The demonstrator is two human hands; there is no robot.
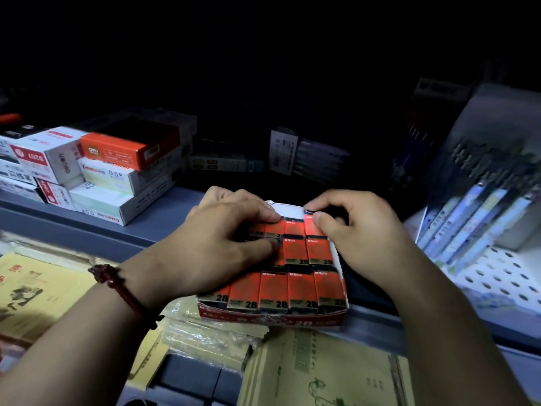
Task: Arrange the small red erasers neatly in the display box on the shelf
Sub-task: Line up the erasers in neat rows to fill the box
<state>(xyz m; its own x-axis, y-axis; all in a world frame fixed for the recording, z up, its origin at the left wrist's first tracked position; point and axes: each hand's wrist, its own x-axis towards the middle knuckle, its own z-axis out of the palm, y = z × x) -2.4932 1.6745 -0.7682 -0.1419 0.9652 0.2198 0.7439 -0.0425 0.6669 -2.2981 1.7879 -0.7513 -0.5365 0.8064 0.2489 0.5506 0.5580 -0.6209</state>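
A red display box (272,317) sits on the grey shelf edge, filled with rows of small red erasers (273,290) marked 2B. My left hand (216,247) lies over the box's left half, its fingertips pressing erasers in the back and middle rows. My right hand (348,232) is at the box's back right corner, where thumb and forefinger pinch one red eraser (312,227) in the back row. The erasers under my left palm are hidden.
Stacked white and orange stationery boxes (111,171) stand at the left on the shelf (96,227). Packs of pens (483,206) lean at the right on a perforated white shelf. Yellow-green exercise books (316,373) and plastic-wrapped packs lie below the box. The back of the shelf is dark.
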